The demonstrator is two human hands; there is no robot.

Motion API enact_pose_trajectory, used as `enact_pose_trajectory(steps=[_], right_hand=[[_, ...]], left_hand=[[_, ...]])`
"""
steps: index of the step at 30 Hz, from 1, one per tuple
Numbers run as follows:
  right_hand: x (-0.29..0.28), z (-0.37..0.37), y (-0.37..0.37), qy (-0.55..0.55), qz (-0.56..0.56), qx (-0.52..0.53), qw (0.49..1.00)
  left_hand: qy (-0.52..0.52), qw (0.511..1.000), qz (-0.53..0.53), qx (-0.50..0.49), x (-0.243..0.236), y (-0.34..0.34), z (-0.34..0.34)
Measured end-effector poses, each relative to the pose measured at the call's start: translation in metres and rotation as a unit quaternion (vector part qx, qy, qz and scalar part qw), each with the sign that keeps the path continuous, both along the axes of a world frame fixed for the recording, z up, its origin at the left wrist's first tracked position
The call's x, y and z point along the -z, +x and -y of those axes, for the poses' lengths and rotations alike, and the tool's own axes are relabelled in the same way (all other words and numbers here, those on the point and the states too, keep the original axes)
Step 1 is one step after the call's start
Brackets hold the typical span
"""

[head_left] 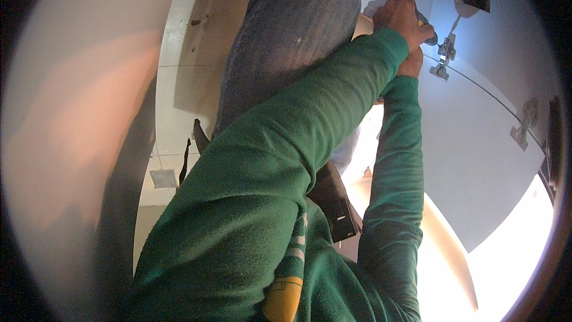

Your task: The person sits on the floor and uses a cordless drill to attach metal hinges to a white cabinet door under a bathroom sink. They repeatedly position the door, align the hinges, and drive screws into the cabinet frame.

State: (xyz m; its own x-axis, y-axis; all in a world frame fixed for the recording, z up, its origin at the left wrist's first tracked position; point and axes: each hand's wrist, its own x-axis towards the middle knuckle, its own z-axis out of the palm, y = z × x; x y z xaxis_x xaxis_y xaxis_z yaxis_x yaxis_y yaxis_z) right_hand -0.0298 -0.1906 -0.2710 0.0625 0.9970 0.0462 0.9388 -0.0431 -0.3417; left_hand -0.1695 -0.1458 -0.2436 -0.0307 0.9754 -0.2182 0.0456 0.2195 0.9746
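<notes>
One dark tool (423, 22), yellow-marked, in the left hand (398, 18); right hand (410, 64) half-hidden, grip I cannot tell; two hinges (446, 49) rightward.

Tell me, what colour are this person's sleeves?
The sleeves are green, showing best in the head view.

White door panel (476, 173), two metal hinges (440, 72) fixed along one edge
</notes>
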Motion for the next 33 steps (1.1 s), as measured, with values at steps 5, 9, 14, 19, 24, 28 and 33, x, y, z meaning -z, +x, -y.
enact_pose_trajectory(steps=[5,9,14,19,24,28,33], right_hand=[[-0.003,-0.001,0.001,0.004,-0.002,-0.001,1.0],[-0.001,0.0,0.005,0.007,-0.006,0.001,1.0],[-0.003,0.001,0.0,0.009,-0.006,-0.008,1.0],[-0.004,0.005,0.001,0.014,-0.006,-0.003,1.0],[-0.008,0.004,-0.006,0.007,0.0,-0.002,1.0],[-0.021,-0.016,-0.014,-0.062,0.039,-0.006,0.997],[-0.028,-0.016,-0.04,-0.067,-0.034,0.111,0.991]], left_hand=[[-0.006,0.999,0.003,0.039,-0.005,-0.003,0.002],[-0.01,0.999,0.0,0.038,-0.004,0.0,0.001],[0.001,1.0,-0.012,-0.009,-0.002,0.001,0.001],[-0.003,1.0,0.008,0.029,-0.005,-0.003,0.005],[0.013,0.999,-0.019,0.033,-0.003,0.001,-0.003],[0.035,0.998,-0.05,0.035,0.002,0.006,-0.019],[0.021,0.999,-0.04,0.029,0.014,0.011,-0.03]])
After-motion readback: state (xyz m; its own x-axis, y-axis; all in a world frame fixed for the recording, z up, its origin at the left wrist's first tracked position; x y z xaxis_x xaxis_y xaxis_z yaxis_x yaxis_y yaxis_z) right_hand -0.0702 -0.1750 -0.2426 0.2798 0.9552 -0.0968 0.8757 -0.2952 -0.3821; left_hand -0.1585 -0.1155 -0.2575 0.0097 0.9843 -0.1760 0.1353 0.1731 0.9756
